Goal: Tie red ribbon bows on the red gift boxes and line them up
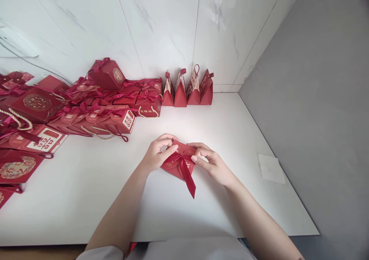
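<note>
A small red gift box (175, 169) with gold print is in front of me, between my two hands. A dark red satin ribbon (188, 177) is tied over its top, and one tail hangs toward me. My left hand (158, 152) grips the box's left side, thumb on top and fingers behind the far edge. On the right side, my right hand (211, 161) has its thumb and fingers closed at the box's edge near the ribbon knot. What the right fingertips pinch, box edge or ribbon, is partly hidden.
Stacked red gift boxes (95, 118) with ribbons and rope handles fill the left and back left of the white table (100, 206). Several triangular red boxes (180, 95) stand against the tiled wall. A white paper piece (271, 169) lies near the right edge, beside a grey wall (325, 98).
</note>
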{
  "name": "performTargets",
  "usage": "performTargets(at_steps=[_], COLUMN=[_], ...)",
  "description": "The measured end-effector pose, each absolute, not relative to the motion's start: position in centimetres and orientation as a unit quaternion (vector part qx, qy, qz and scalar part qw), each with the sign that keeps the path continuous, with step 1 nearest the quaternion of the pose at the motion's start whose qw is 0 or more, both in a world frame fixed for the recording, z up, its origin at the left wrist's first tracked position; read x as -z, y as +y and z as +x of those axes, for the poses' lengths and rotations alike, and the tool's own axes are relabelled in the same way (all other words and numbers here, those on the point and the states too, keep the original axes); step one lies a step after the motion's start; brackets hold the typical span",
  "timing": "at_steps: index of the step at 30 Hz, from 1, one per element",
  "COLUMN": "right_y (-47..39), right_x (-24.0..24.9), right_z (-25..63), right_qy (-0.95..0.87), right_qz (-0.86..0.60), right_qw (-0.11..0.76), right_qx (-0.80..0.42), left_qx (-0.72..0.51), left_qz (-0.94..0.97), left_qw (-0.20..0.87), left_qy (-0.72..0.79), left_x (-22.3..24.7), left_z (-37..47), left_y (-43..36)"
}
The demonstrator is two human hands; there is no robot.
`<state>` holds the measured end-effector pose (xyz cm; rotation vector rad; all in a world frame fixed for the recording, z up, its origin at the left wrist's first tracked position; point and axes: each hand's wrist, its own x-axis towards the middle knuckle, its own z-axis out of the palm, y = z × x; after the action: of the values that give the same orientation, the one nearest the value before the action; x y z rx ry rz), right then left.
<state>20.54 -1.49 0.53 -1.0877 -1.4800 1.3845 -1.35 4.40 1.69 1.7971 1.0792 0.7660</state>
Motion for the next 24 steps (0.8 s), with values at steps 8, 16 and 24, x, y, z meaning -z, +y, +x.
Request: performTargets(at_steps=[8,16,24], right_y=[-1.3,-1.3,-2.2], right_x=[-0.4,0.1,0.2], right_z=[20.4,20.4,19.6], right_qy=[-0.586,-0.572,-0.771], right_qz=[-0.431,-0.446,-0.439], right_qw=[0.416,0.452,0.422], right_qx=[-0.546,-0.519,-0.184], left_qx=[-0.331,-0.288,-0.099], left_qz=[0.732,0.680,0.704], left_qw=[0.420,0.427,0.541], left_qy=[0.421,0.522,0.449], left_x=[-1.0,-2.1,-2.9], left_z=[-1.3,-3.1,-6.0], left_y=[4.9,5.2,5.8])
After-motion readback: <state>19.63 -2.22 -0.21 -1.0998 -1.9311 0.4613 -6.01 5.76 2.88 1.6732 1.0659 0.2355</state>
